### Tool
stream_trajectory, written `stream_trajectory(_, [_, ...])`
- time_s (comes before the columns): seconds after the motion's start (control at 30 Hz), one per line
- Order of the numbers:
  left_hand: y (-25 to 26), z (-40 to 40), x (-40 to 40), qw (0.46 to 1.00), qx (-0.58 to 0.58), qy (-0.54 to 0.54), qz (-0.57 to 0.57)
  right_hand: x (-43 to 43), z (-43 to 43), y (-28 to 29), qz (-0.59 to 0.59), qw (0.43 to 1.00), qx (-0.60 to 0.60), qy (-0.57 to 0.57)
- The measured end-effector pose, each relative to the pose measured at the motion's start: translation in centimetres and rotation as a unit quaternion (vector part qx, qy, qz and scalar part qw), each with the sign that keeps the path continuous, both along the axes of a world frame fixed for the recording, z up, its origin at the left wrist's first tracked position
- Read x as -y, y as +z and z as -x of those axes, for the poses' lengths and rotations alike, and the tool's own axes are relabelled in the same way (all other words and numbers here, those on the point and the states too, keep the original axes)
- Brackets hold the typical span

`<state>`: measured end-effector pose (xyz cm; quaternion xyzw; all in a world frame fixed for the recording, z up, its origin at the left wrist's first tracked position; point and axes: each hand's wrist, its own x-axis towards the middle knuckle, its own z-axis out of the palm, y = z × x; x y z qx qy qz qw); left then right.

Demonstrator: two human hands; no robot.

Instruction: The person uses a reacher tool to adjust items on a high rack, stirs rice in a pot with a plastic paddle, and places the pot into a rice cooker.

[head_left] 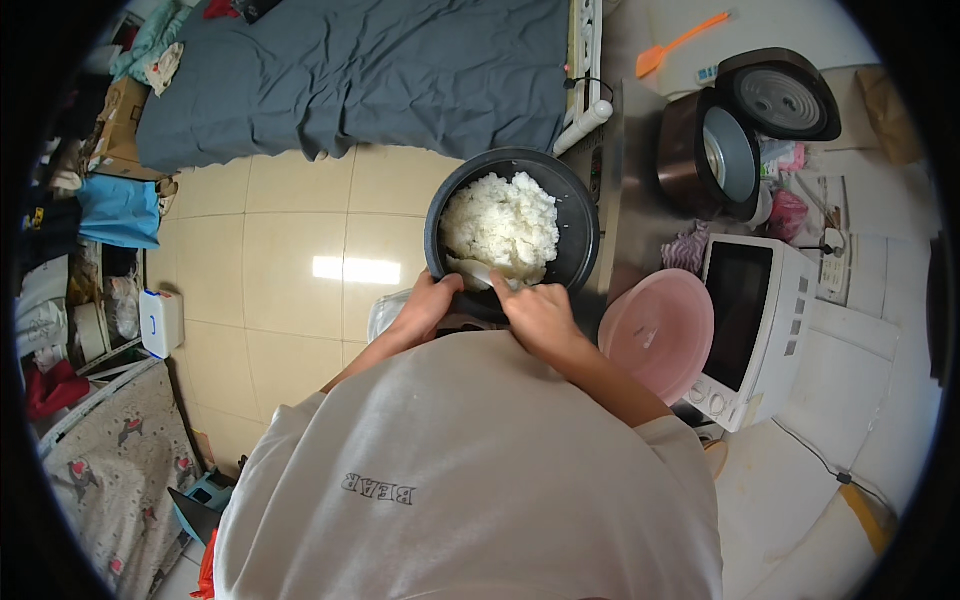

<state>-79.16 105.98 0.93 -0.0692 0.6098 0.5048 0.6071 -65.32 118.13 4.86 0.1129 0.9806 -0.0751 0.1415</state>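
Directly before me is a round dark inner pot of a rice cooker (pixel 577 225), holding a heap of cooked white rice (pixel 502 221). My left hand (pixel 431 304) grips the pot's near left rim, thumb on top. A white rice paddle (pixel 472 270) lies against the rice at the near side, its handle in my right hand (pixel 536 307) with the index finger stretched along it. What supports the pot is mostly hidden beneath it.
At right, a metal counter (pixel 637 187) holds an open rice cooker (pixel 709 157), a pink plastic basin (pixel 656 334) and a white microwave oven (pixel 757 330). Farther back lies an orange spatula (pixel 679 45). A bed with a grey sheet (pixel 360 75) stands beyond the tiled floor (pixel 292 277).
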Motion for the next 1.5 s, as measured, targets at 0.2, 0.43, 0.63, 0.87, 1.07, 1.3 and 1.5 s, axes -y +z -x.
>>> stream_trajectory(0.2, [0.0, -1.1, -1.1, 0.998, -0.058, -0.021, 0.021, -6.6, 0.4, 2.6, -0.01, 0.976, -0.06, -0.208])
stream_trajectory(0.43, [0.7, -1.5, -2.2, 0.996, -0.075, -0.039, 0.037, -3.8, 1.0, -1.6, 0.089, 0.973, 0.003, -0.215])
stream_trajectory(0.63, [1.2, -1.9, -3.1, 0.994, -0.093, -0.049, 0.027, -1.6, 0.2, -1.3, 0.154, 0.975, -0.008, -0.16])
stream_trajectory(0.87, [1.6, -2.1, -3.5, 0.991, -0.101, -0.067, 0.059, -9.0, -0.6, 3.3, 0.065, 0.98, -0.059, -0.178])
stream_trajectory(1.07, [0.4, -2.9, -3.0, 0.988, -0.145, -0.046, 0.007, -10.9, -0.7, -0.6, 0.007, 0.993, 0.036, -0.11])
stream_trajectory(1.3, [1.1, -2.7, -3.1, 0.995, -0.085, -0.032, 0.028, -12.1, -1.5, -2.9, 0.288, 0.939, 0.094, -0.165])
stream_trajectory(1.5, [-0.1, -2.7, -2.7, 0.992, -0.116, -0.04, 0.029, -11.4, -1.1, -3.5, 0.615, 0.674, 0.175, -0.37])
